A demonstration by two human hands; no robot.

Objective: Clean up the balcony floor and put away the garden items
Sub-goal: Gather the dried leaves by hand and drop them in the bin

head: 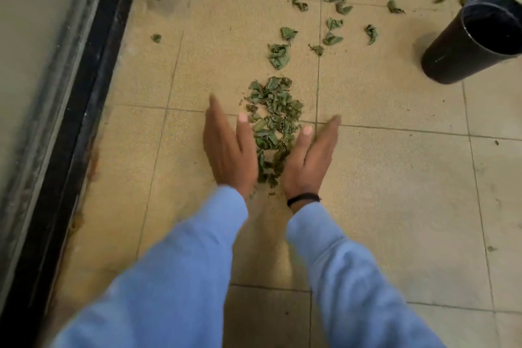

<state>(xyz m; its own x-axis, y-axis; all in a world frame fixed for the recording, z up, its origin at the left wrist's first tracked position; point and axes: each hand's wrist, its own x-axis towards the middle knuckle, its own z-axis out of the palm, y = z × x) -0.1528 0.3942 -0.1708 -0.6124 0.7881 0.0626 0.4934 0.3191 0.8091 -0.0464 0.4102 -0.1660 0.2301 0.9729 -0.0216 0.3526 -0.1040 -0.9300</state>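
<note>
Both hands, left hand (228,150) and right hand (310,155), flat-open around leaf pile (272,127), fingers (243,124) straight, gripping nothing. Risk: dry bits slipping out underneath during scoop, scattering across floor (395,206). Black pot (474,39) well apart, long carry.

Both arms in light blue sleeves reach forward; the left hand (226,150) and right hand (310,158) stand on edge, fingers (219,116) straight, palms facing each other.
</note>
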